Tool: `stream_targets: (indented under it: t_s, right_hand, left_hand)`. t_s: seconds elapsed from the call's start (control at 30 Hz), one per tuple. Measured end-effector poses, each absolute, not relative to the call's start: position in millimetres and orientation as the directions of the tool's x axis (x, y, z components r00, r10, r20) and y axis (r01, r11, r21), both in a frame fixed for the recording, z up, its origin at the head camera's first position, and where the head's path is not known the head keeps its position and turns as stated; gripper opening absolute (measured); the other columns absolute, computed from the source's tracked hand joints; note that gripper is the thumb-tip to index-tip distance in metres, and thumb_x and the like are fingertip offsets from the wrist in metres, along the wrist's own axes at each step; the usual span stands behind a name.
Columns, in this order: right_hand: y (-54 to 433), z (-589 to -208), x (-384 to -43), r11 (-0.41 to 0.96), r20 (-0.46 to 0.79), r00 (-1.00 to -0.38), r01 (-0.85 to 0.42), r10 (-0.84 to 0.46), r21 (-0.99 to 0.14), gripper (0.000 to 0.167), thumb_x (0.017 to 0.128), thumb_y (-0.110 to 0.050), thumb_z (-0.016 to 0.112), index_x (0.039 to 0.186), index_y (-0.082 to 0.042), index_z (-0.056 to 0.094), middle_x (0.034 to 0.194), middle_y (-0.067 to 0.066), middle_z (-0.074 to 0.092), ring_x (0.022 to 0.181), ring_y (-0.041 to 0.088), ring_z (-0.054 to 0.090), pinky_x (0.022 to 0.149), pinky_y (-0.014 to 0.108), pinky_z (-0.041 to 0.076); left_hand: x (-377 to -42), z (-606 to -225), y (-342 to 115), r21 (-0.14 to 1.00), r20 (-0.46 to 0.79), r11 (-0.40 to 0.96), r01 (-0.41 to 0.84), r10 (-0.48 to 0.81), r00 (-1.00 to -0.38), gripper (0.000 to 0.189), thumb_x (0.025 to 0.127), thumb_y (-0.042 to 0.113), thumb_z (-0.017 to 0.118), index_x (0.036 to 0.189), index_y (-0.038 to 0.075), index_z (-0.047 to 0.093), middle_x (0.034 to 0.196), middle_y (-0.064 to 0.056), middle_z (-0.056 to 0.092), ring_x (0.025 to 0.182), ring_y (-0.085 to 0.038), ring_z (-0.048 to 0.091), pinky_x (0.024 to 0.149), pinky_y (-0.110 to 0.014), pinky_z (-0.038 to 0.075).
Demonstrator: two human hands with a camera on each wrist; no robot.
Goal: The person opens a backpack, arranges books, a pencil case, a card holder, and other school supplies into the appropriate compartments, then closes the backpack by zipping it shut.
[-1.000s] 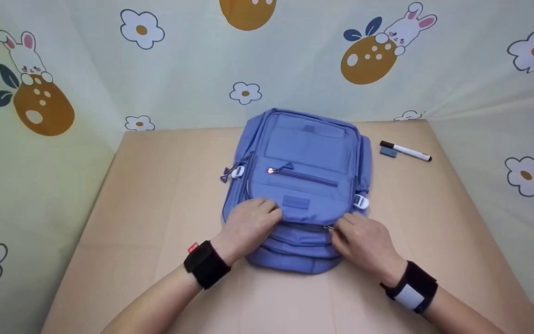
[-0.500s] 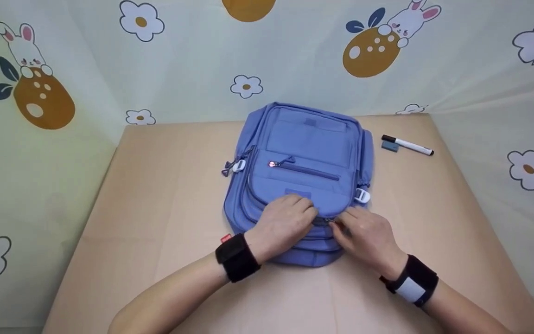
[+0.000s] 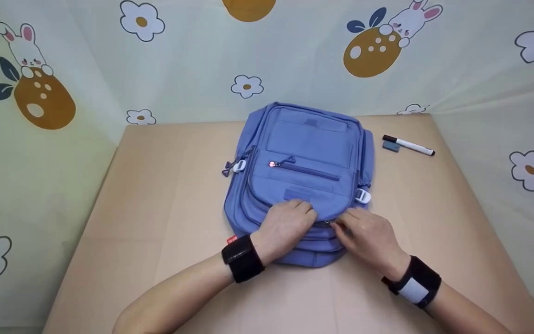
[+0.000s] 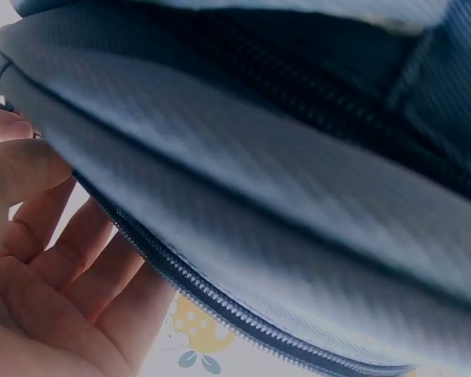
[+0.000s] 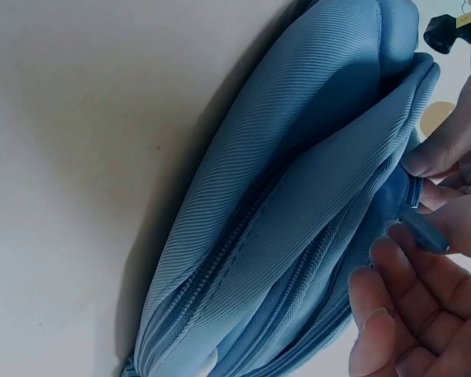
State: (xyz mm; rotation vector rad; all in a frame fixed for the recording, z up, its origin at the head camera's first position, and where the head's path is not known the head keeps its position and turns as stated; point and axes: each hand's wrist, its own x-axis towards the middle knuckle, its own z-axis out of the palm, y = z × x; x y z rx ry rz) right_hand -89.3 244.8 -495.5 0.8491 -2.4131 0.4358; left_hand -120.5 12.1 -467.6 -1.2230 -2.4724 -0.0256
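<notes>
A blue backpack (image 3: 306, 148) lies front side up on the tan tabletop, its bottom end toward me. My left hand (image 3: 288, 226) pinches the lower edge of its front pocket between thumb and fingers. Just to the right, my right hand (image 3: 370, 236) holds a blue zipper pull (image 5: 424, 229) between thumb and forefinger. In the left wrist view, the pocket's zipper teeth (image 4: 220, 302) run along the edge beside the left hand's fingers. The right wrist view shows both hands close together at the front pocket, with folded compartments below.
A white marker (image 3: 410, 146) with a black cap lies right of the backpack, beside a small blue-grey block (image 3: 390, 146). Patterned fabric (image 3: 188, 60) stands around the back and sides of the tabletop (image 3: 146, 195).
My left hand has moved right along the front pocket's lower edge, close to my right hand. The right hand stays at the zipper pull. The head view has tilted slightly.
</notes>
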Motion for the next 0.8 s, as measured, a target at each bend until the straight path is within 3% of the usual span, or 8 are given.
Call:
stream_targets:
  t_s: [0.3, 0.57, 0.8]
  right_hand:
    - [263.9, -494.0, -90.6, 0.763, 0.592, -0.659, -0.636, -0.464, -0.110, 0.013, 0.085, -0.012, 0.079, 0.090, -0.010, 0.068, 0.082, 0.001, 0.063, 0.071, 0.018, 0.061, 0.053, 0.034, 0.051]
    - [279.8, -495.3, -99.2, 0.822, 0.577, -0.707, -0.560, -0.408, -0.105, 0.016, 0.086, -0.014, 0.081, 0.085, -0.008, 0.067, 0.074, 0.003, 0.061, 0.065, 0.020, 0.056, 0.047, 0.034, 0.045]
    - [281.5, -492.9, -98.9, 0.820, 0.611, -0.690, -0.561, -0.387, -0.114, 0.014, 0.083, -0.014, 0.085, 0.088, -0.009, 0.073, 0.077, 0.002, 0.066, 0.065, 0.018, 0.056, 0.048, 0.032, 0.045]
  left_hand:
    - [-120.3, -468.0, 13.1, -0.138, 0.358, 0.616, 0.776, 0.761, -0.540, 0.008, 0.091, 0.007, 0.065, 0.092, 0.015, 0.068, 0.094, 0.001, 0.068, 0.086, -0.017, 0.066, 0.063, -0.031, 0.056]
    - [-120.3, -468.2, 12.6, -0.132, 0.355, 0.617, 0.776, 0.760, -0.544, 0.009, 0.092, 0.006, 0.064, 0.091, 0.015, 0.069, 0.093, 0.001, 0.068, 0.086, -0.017, 0.066, 0.064, -0.031, 0.056]
    - [-120.0, -465.2, 15.1, -0.145, 0.394, 0.622, 0.770, 0.750, -0.532, 0.010, 0.093, 0.008, 0.065, 0.087, 0.014, 0.068, 0.089, 0.001, 0.067, 0.082, -0.017, 0.065, 0.062, -0.031, 0.055]
